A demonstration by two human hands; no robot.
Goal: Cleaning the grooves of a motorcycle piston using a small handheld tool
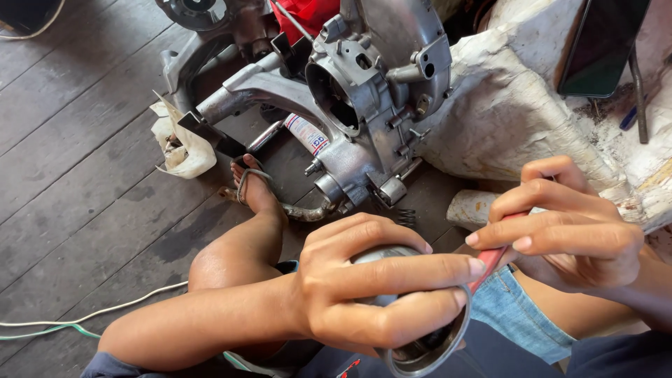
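Sideways, left hand (364,287) grips metal cylinder (420,336), open end facing lower right.

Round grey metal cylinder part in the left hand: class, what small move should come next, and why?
Probably a slight turn of the round grey metal cylinder part by the left hand. The right hand holds a thin red-handled tool against its rim, and only one spot of that rim meets the tool.
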